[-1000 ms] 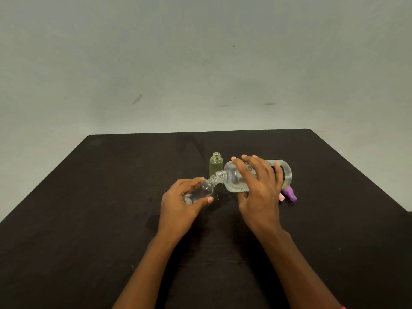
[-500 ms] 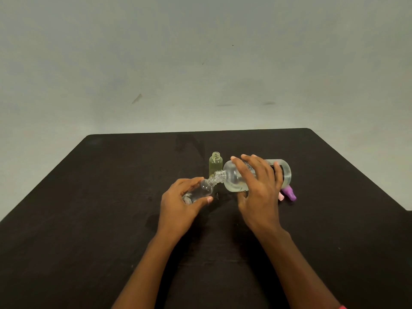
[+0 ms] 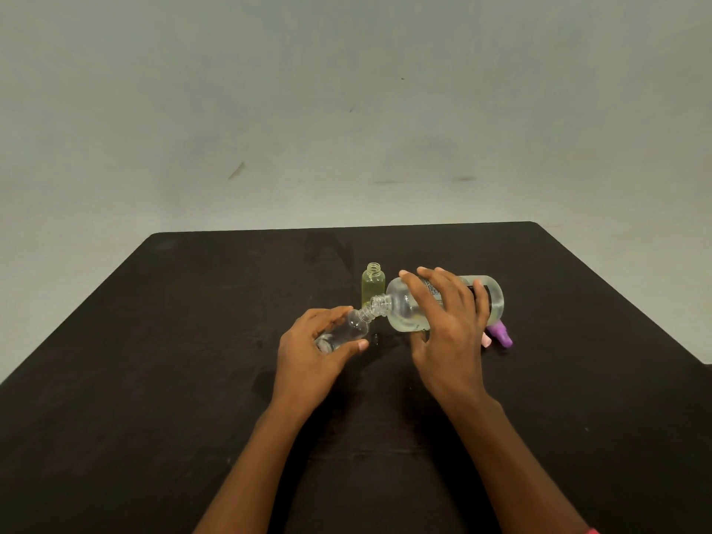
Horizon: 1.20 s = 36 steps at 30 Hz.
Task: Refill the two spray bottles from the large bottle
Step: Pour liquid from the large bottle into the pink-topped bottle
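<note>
While the right hand [image 3: 447,333] grips the large bottle [image 3: 404,312] tipped sideways, its mouth pretty much meets the clear spray bottle [image 3: 348,329], which the left hand [image 3: 308,360] holds tilted. The yellowish spray bottle [image 3: 373,289] stands uncapped right behind the large bottle's neck.

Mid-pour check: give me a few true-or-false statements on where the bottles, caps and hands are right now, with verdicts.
1. The left hand holds the small clear bottle tilted. True.
2. The large bottle stands upright on the table. False: the right hand holds it tipped almost on its side, its neck at the small clear bottle's mouth.
3. The yellowish bottle stands upright with no cap on. True.
4. The purple cap is screwed onto the yellowish bottle. False: it lies on the table just beyond the right hand, beside a pink cap.
</note>
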Each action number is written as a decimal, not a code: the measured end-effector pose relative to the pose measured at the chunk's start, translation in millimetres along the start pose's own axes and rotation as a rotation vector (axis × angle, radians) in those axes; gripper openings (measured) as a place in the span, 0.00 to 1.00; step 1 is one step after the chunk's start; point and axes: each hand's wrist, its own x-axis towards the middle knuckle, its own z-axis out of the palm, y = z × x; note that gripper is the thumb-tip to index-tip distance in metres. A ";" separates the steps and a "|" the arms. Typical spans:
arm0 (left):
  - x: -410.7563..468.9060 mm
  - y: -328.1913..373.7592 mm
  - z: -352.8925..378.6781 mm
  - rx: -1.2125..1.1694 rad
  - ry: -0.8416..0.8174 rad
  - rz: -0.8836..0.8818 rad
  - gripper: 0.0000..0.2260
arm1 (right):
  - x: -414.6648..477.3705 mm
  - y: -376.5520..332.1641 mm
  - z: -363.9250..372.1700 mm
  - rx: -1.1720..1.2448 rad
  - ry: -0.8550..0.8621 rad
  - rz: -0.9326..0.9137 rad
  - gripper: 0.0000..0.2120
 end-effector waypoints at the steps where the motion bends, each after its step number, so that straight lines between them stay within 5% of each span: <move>1: 0.0 -0.1 0.2 0.000 0.002 -0.001 0.21 | -0.1 0.0 -0.2 0.000 0.000 0.001 0.42; 36: 0.5 -2.9 0.0 -0.002 0.007 0.004 0.21 | -0.5 -1.4 -0.1 0.001 -0.007 0.012 0.41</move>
